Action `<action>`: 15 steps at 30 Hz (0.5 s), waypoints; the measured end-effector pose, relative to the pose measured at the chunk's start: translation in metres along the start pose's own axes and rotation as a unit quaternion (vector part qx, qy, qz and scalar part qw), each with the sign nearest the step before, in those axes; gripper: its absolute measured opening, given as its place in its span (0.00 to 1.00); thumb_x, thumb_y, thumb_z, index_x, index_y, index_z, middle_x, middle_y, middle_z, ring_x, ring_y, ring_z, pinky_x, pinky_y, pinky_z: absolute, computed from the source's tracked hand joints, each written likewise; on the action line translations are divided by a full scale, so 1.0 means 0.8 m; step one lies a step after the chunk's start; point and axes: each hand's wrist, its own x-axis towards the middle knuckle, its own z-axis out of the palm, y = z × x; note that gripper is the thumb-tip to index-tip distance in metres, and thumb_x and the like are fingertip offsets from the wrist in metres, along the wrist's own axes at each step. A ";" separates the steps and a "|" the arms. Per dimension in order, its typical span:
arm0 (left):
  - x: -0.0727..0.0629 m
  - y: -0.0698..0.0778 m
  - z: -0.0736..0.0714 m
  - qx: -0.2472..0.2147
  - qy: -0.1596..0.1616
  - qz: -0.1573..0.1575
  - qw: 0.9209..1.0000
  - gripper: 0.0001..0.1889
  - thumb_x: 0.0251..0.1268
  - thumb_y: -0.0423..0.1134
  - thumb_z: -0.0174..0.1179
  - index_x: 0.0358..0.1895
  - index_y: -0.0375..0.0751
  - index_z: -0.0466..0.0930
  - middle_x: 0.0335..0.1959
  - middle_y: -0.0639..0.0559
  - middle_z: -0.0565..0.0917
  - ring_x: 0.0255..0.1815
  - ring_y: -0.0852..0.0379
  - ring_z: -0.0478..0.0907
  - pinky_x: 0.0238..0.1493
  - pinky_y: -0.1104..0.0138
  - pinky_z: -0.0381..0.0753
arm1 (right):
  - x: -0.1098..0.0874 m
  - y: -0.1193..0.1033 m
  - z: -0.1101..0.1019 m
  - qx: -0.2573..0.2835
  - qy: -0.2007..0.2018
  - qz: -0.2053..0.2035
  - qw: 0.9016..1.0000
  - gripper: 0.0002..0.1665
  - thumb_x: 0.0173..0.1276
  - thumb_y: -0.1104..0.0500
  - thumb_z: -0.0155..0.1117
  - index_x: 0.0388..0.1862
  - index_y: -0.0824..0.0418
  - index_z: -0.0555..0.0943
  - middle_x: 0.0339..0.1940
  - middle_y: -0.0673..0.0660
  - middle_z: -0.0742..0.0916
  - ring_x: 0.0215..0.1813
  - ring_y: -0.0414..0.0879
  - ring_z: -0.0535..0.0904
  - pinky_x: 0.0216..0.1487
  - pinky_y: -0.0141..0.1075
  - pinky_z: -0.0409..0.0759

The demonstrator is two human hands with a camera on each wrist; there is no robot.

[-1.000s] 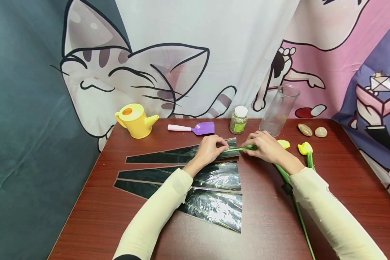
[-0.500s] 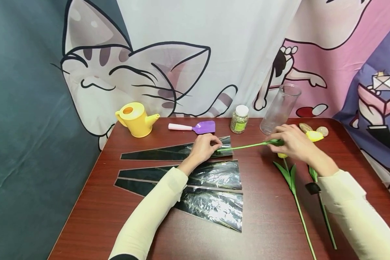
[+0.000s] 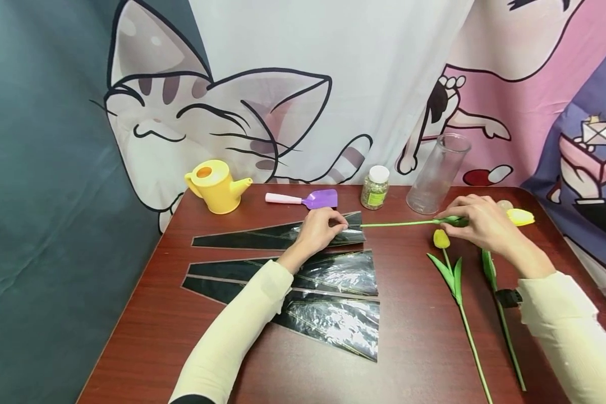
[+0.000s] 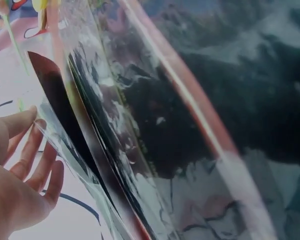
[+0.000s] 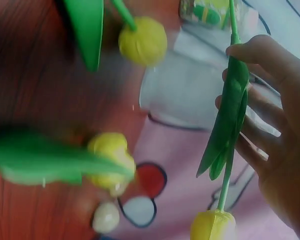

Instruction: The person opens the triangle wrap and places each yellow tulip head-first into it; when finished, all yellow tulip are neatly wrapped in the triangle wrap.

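My right hand (image 3: 482, 221) pinches a yellow tulip (image 3: 520, 217) at its green leaves, clearly seen in the right wrist view. Its stem lies nearly level and points left to the wide end of the farthest black-and-clear flower sleeve (image 3: 252, 240). Whether the stem tip is inside the sleeve I cannot tell. Thumb and index finger of my left hand (image 3: 323, 229) pinch that sleeve near its wide end; in the left wrist view the plastic edge (image 4: 65, 145) stands raised by the fingertips. Two more yellow tulips (image 3: 441, 239) lie right, one flower hidden behind my right hand.
Two more sleeves (image 3: 333, 325) lie in front. Along the back stand a yellow watering can (image 3: 217, 193), a purple shovel (image 3: 320, 198), a jar with a white lid (image 3: 375, 188) and a clear glass vase (image 3: 436, 177). A pebble (image 5: 106, 217) sits back right.
My right hand has moved right with the tulip, drawing its stem away from the left hand. The left hand stays at the sleeve, which has shifted slightly left.
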 end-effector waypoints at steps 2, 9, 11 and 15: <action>0.001 0.002 0.002 -0.003 -0.001 0.000 1.000 0.02 0.63 0.45 0.68 0.35 0.55 0.89 0.38 0.62 0.83 0.43 0.62 0.79 0.46 0.66 0.76 | 0.007 -0.005 0.009 0.000 0.000 -0.014 1.000 0.13 0.48 0.58 0.79 0.36 0.51 0.90 0.31 0.48 0.84 0.35 0.48 0.76 0.36 0.46 0.67; 0.002 0.005 0.006 0.001 -0.003 -0.002 1.000 0.02 0.63 0.44 0.68 0.35 0.55 0.89 0.38 0.63 0.83 0.42 0.63 0.79 0.47 0.67 0.76 | 0.034 -0.025 0.046 0.038 -0.015 -0.040 0.998 0.11 0.53 0.60 0.76 0.37 0.52 0.89 0.32 0.49 0.83 0.37 0.49 0.75 0.38 0.47 0.67; 0.002 0.007 0.008 0.003 -0.005 -0.001 1.000 0.02 0.62 0.44 0.68 0.35 0.54 0.90 0.38 0.63 0.83 0.42 0.64 0.79 0.47 0.68 0.76 | 0.044 -0.033 0.057 0.047 -0.024 -0.043 0.998 0.11 0.55 0.60 0.75 0.38 0.52 0.89 0.32 0.49 0.83 0.38 0.49 0.76 0.39 0.48 0.67; 0.004 0.011 0.011 0.003 -0.009 0.008 1.000 0.02 0.62 0.44 0.69 0.35 0.54 0.90 0.37 0.63 0.83 0.41 0.65 0.78 0.46 0.69 0.76 | 0.061 -0.047 0.075 0.059 -0.042 -0.043 0.996 0.11 0.56 0.59 0.75 0.39 0.53 0.90 0.33 0.49 0.84 0.38 0.47 0.76 0.42 0.49 0.68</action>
